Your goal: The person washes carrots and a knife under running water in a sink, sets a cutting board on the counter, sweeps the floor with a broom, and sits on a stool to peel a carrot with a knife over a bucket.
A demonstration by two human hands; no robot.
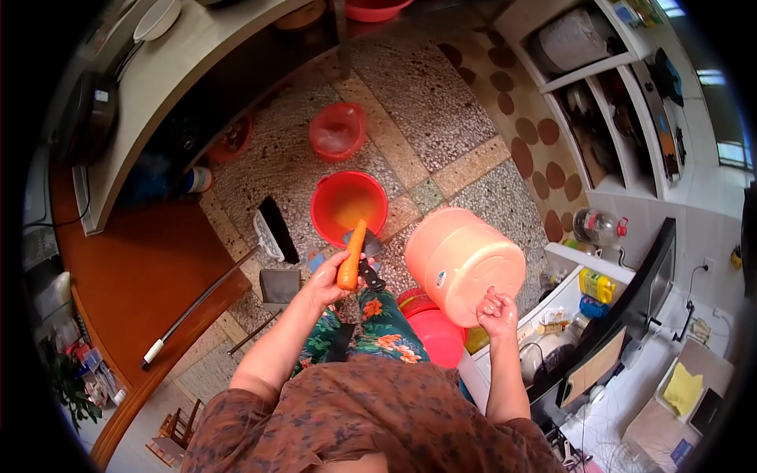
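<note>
My left hand (330, 277) is closed around an orange carrot (352, 256), which points away from me over my lap. Just beside the carrot lies a knife with a black riveted handle (371, 276) and a broad grey blade (369, 243); whether my left fingers also hold it is unclear. My right hand (497, 312) has its fingers curled at the base edge of a peach-coloured plastic bucket (465, 264). The bucket is tipped, its base towards me and its mouth hidden. Beyond the carrot, a red basin (319, 209) on the floor holds cloudy yellowish liquid.
Farther off stands a red bin (337, 132) with a plastic liner. A broom (270, 232) and a dustpan (281, 288) are to my left, near a brown table (146, 268). Pink and red tubs (434, 335) sit by my right leg, beside a white cabinet (505, 359) with bottles.
</note>
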